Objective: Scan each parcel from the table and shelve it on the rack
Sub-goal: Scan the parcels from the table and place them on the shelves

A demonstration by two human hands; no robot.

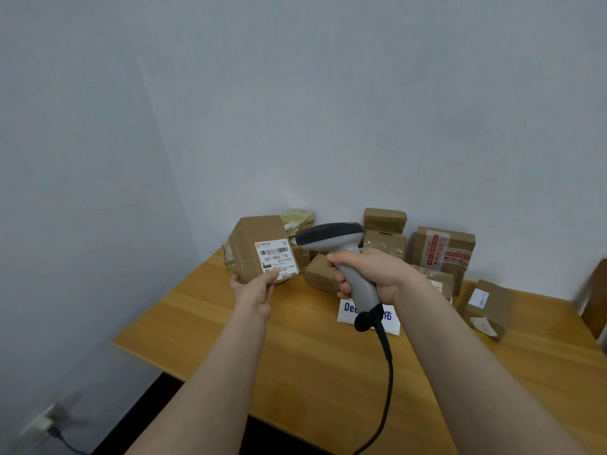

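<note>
Above the wooden desk (295, 356), the left hand (254, 290) grips a labelled cardboard parcel (259, 247) with curled fingers (272, 275). Just right of the parcel, the right hand (368, 274) clasps a corded barcode scanner (331, 238).

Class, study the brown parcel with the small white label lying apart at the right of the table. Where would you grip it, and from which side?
Probably from above, gripping across two opposite side faces. The lone parcel sits apart from the pile, nothing touching its sides, and its labelled top faces up.
</note>
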